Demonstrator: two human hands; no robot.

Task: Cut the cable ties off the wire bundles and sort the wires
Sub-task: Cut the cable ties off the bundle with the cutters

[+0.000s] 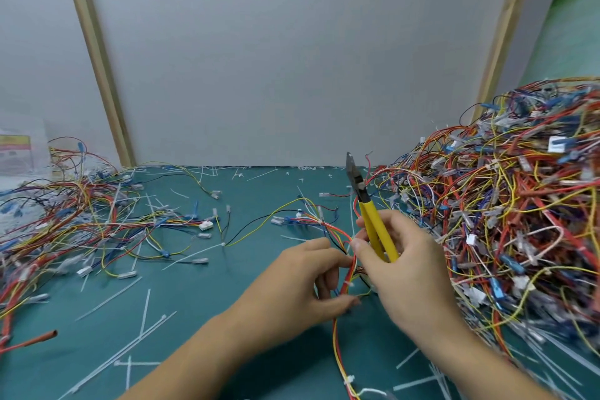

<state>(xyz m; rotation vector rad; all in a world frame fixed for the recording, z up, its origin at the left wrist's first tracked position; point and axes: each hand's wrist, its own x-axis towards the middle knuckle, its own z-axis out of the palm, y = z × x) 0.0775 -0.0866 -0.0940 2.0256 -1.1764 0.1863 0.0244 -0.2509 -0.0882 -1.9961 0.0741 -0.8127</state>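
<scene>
**Wire bundle held between both hands, cutters raised**

The wire bundle (348,269), made of red, orange and yellow strands, sits low in the centre of the view, between the two hands and just above the green mat (201,318). A white cable tie (349,284) is fastened round it.

The left hand (308,286) holds the bundle, with fingers and thumb curled round the strands. The right hand (406,273) grips the yellow handles of the cutters (373,224). The tool's jaws point up and away from the bundle and appear closed. The two hands are close together at the bundle.

The bundle's tail runs toward the bottom edge and carries a second tie (349,380). A large tangled heap of wires (519,204) rises to the right. A flatter spread of wires (81,224) lies to the left. Cut tie strips (143,308) litter the mat. A white panel (292,58) stands behind.
</scene>
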